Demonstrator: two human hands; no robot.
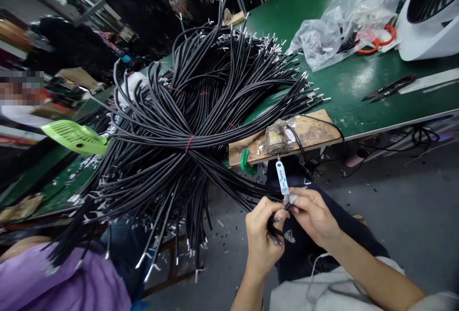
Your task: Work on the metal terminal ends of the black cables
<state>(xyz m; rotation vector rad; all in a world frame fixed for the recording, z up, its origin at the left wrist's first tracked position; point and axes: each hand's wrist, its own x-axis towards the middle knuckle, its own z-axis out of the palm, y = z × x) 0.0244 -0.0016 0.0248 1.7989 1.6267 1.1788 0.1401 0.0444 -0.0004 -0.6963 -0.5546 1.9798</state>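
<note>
My left hand [264, 232] is closed around several black cables [247, 194] that trail from the big pile. Beside it my right hand [317, 218] pinches at a cable end, its fingertips close to my left thumb. Just above the fingers is the lower tip of a light-blue clip-like piece [281, 177], which hangs from the shaft of a small grimy motor [276, 138]. Whether the tip touches the cable is hidden by my fingers. A large pile of black cables [193, 124] with bare silvery ends lies to the left, tied by a red band [190, 144].
The motor sits on a wooden board [315, 129], with a green clamp [248, 163] at its edge. On the green table [358, 77] are thread snips [389, 87], plastic bags [322, 34], orange-handled scissors [378, 41] and a white fan [430, 19]. A person in purple [64, 277] sits at left.
</note>
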